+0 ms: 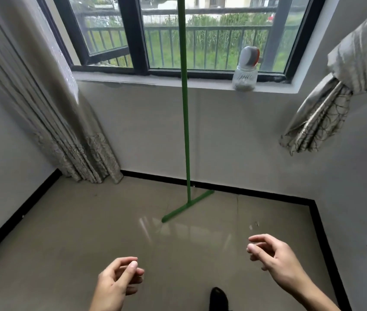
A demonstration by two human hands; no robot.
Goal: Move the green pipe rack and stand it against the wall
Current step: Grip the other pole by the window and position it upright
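Note:
The green pipe rack (186, 131) stands upright in front of the white wall (234, 140) under the window, its thin pole running up past the top of the frame. Its foot bar lies on the floor, slanting from the black skirting out toward me. My left hand (116, 283) hovers low at the bottom centre, fingers loosely curled, holding nothing. My right hand (270, 254) is at the lower right, fingers spread and slightly bent, also holding nothing. Both hands are well short of the rack and do not touch it.
A glass jar (245, 75) with a grey and orange top stands on the window sill to the right of the pole. A long curtain (50, 122) hangs in the left corner; a tied-up curtain (326, 108) hangs at the right. My dark shoe (218, 298) shows on the tiled floor.

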